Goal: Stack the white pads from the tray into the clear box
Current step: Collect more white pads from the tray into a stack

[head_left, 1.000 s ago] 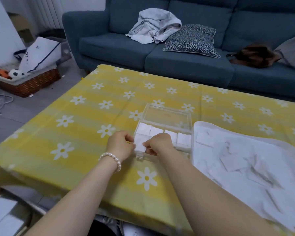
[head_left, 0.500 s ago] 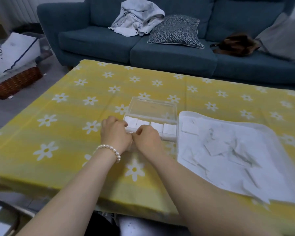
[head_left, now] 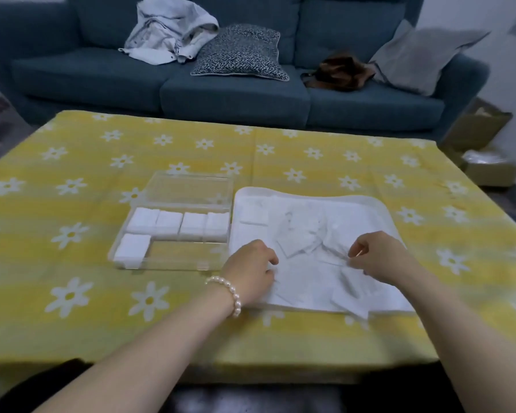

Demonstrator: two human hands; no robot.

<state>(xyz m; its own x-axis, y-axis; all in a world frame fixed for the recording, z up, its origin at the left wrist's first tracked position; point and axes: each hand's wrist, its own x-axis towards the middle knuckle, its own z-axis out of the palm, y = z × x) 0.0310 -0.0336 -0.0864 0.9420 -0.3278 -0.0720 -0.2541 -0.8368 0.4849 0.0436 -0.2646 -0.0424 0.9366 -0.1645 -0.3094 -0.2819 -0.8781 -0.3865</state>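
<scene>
Both hands over the tray [head_left: 379, 204]: left hand [head_left: 251, 271] and right hand [head_left: 379, 257] pinching at white pads [head_left: 252, 214]; we cannot tell what each grip holds. Thin overlapping pads may lift together, spoiling stacks in the clear box [head_left: 173, 257].

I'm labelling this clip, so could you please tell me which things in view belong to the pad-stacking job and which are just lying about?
Part of the job:
clear box
stacks of pads in the box
loose white pads
white tray
left hand
right hand

Just lying about:
sofa
grey garment
patterned cushion
brown bag
cardboard boxes
</scene>
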